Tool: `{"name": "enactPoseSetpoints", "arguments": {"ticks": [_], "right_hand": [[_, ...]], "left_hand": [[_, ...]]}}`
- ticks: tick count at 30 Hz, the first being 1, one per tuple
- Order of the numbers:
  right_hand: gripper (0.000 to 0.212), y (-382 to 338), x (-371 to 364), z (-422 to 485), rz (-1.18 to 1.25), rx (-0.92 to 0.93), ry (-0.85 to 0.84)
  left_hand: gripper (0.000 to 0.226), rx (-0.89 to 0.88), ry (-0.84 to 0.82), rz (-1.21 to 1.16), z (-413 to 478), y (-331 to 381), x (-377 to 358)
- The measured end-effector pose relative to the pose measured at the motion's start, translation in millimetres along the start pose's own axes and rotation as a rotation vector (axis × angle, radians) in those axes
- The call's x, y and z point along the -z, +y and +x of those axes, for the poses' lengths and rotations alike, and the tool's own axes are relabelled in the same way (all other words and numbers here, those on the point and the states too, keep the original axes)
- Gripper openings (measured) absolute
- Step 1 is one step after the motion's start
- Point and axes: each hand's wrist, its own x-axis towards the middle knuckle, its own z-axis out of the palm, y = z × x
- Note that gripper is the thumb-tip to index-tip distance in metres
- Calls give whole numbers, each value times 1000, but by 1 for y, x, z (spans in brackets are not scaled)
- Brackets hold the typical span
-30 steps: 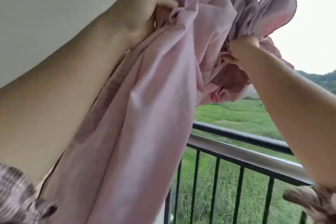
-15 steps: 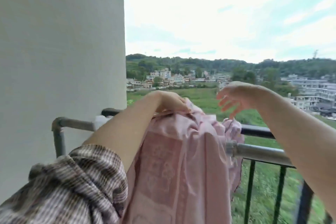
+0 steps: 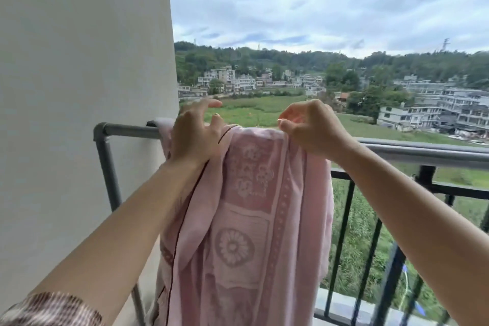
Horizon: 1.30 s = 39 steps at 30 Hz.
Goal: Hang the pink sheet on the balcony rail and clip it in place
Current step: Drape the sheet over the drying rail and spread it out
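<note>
White wall (image 3: 79, 87) far left, grey pipe rail (image 3: 127, 130) bending down beside it. Left hand (image 3: 194, 137) rests on the pink sheet (image 3: 251, 219) at the rail top, fingers spread apart, not pinching. Sheet is draped over the rail between both hands and hangs down the near side, floral print showing. Right hand (image 3: 312, 127) is just right of the fold, thumb and fingers pinched together on the sheet's top edge. Black balcony railing (image 3: 349, 219) lies below right of that hand.
</note>
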Motion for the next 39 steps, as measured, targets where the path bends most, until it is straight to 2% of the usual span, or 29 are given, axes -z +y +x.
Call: {"name": "enactPoseSetpoints", "arguments": {"ticks": [3, 5, 8, 11, 13, 14, 16, 17, 18, 20, 22, 26, 30, 31, 33, 34, 35, 36, 37, 39], "right_hand": [[23, 1, -17, -33, -71, 6, 170], [32, 7, -34, -61, -108, 36, 306], [59, 15, -61, -104, -45, -11, 469], [82, 20, -89, -138, 126, -217, 506], [88, 22, -104, -150, 201, -399, 393], [84, 23, -109, -153, 188, -464, 316], [54, 23, -111, -155, 126, -490, 198], [38, 20, -107, -154, 115, -446, 155], [34, 15, -100, -152, 97, -394, 131], [38, -2, -78, -145, 93, -282, 161], [33, -13, -54, -126, 207, -218, 247], [26, -20, -12, -65, 628, -369, 312], [26, -15, 22, -7, 768, -559, 297], [24, -11, 30, 7, 783, -548, 308], [12, -5, 46, 35, 857, -405, 365], [15, -2, 52, 48, 917, -318, 350], [37, 0, 56, 58, 911, -265, 292], [58, 2, 58, 63, 815, -267, 209], [70, 8, 57, 66, 636, -319, 127], [69, 21, 55, 62, 229, -478, -41]], "left_hand": [[43, -2, 102, -117, -42, -38, 11], [65, 124, 90, -203, -77, -57, 17], [98, 412, -164, -401, -131, -74, 19], [107, 465, -403, -492, -164, -87, 14], [95, 484, -513, -446, -175, -89, 11], [73, 505, -536, -402, -178, -88, 9], [11, 499, -521, -321, -178, -83, 15], [13, 463, -510, -332, -175, -79, 19], [16, 443, -516, -346, -170, -75, 25], [16, 412, -526, -407, -156, -64, 37], [22, 377, -464, -468, -137, -52, 46], [25, 205, -293, -582, -75, -29, 56], [21, 147, -289, -653, -10, -1, 47], [18, 158, -289, -698, 8, 8, 46], [19, 191, -235, -850, 43, 37, 45], [18, 197, -202, -898, 61, 51, 43], [25, 182, -201, -868, 75, 65, 41], [36, 146, -239, -784, 85, 77, 36], [47, 110, -319, -677, 91, 84, 27], [58, 108, -578, -404, 88, 85, 3]]}}
